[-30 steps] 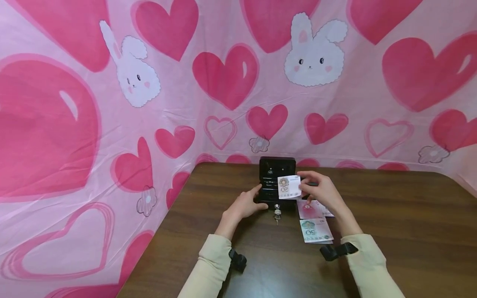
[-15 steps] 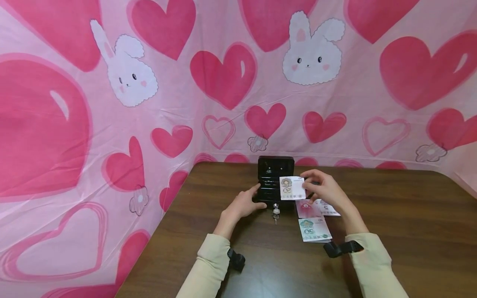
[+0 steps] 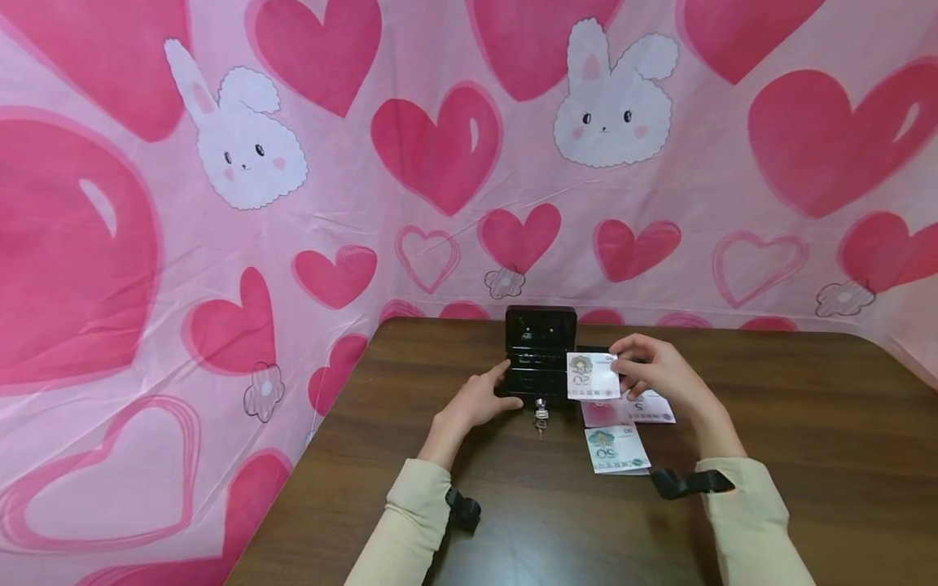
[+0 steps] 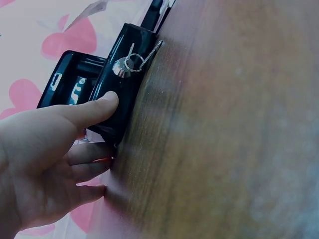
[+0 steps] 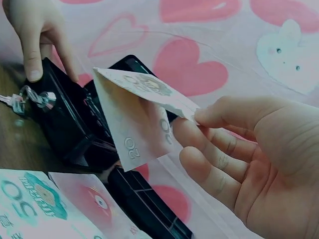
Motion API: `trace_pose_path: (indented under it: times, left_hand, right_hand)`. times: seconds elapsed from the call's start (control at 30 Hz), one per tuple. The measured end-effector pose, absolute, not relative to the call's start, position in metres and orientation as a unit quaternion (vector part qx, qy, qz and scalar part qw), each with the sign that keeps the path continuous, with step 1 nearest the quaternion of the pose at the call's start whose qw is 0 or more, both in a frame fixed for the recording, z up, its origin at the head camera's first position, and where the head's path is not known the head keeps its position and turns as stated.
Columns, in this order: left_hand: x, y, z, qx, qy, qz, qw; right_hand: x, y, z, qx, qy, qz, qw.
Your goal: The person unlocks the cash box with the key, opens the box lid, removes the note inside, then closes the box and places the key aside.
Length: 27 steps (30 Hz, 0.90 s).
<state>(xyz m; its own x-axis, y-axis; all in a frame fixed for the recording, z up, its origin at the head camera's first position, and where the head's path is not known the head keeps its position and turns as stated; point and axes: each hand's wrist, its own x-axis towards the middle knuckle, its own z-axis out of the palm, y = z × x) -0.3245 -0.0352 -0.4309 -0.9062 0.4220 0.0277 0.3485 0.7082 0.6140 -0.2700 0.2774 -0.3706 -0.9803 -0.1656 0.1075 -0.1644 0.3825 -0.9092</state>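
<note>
The box [image 3: 541,327] is glossy black, its lock [image 4: 121,68] and keys [image 3: 541,423] silver. A folded banknote [image 3: 592,376] is off-white with brown print and a tan-shaded inside. Among the others, one note [image 3: 617,450] is pale with green numerals and rosette, another [image 3: 601,413] pinkish red. The worktop [image 3: 806,423] shows brown wood grain. Cream sleeves [image 3: 399,521] meet black straps [image 3: 685,484]. The pale pink backdrop [image 3: 528,163] bears deep-pink hearts, white rabbits and grey-outlined flowers.

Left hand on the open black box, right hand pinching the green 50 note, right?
Wrong note: the right hand pinches the folded 20 note, not the green 50 note, as the right wrist view shows. The left hand is indeed on the open black box.
</note>
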Motion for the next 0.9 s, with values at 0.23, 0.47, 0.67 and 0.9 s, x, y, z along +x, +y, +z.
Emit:
trace_pose_path:
  times: [0.23, 0.47, 0.67, 0.9]
  left_hand:
    - [-0.324, -0.032, -0.428, 0.206, 0.924, 0.318, 0.056]
    - [-0.325, -0.03, -0.428, 0.205, 0.924, 0.317, 0.055]
    - [-0.326, -0.031, -0.429, 0.203, 0.925, 0.315, 0.061]
    - [-0.328, -0.031, -0.43, 0.205, 0.925, 0.314, 0.063]
  right_hand:
    - [-0.271, 0.291, -0.371, -0.093, 0.849, -0.519, 0.02]
    - [-0.27, 0.305, -0.369, -0.095, 0.865, -0.491, 0.038]
    - [-0.264, 0.315, -0.367, -0.091, 0.87, -0.482, 0.047]
    - [-0.261, 0.33, -0.369, -0.083, 0.874, -0.473, 0.072]
